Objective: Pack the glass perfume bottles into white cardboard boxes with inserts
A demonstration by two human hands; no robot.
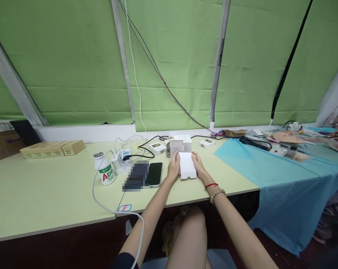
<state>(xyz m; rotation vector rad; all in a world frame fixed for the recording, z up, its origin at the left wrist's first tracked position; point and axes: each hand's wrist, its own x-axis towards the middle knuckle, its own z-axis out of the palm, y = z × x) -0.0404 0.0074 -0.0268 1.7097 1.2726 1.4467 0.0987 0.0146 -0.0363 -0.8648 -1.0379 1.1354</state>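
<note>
Between my two hands is a white cardboard box [188, 166] with a small notch in its near edge. My left hand [173, 167] grips its left side and my right hand [198, 165] its right side, fingers closed round the edges. A red string and a beaded bracelet circle my right wrist. Just beyond the box, a stack of white and grey small boxes [182, 142] stands on the pale yellow table. To the left of my left hand lies a dark-screened phone [155, 174], beside a pixelated dark patch.
A white bottle [104, 170], a power strip with chargers [120, 160] and cables stand left. Small white boxes [157, 148] lie at the back. Several tan boxes [52, 149] line the far left. A blue cloth [241, 160] with clutter covers the right. A white cable [93, 186] crosses the table's front edge.
</note>
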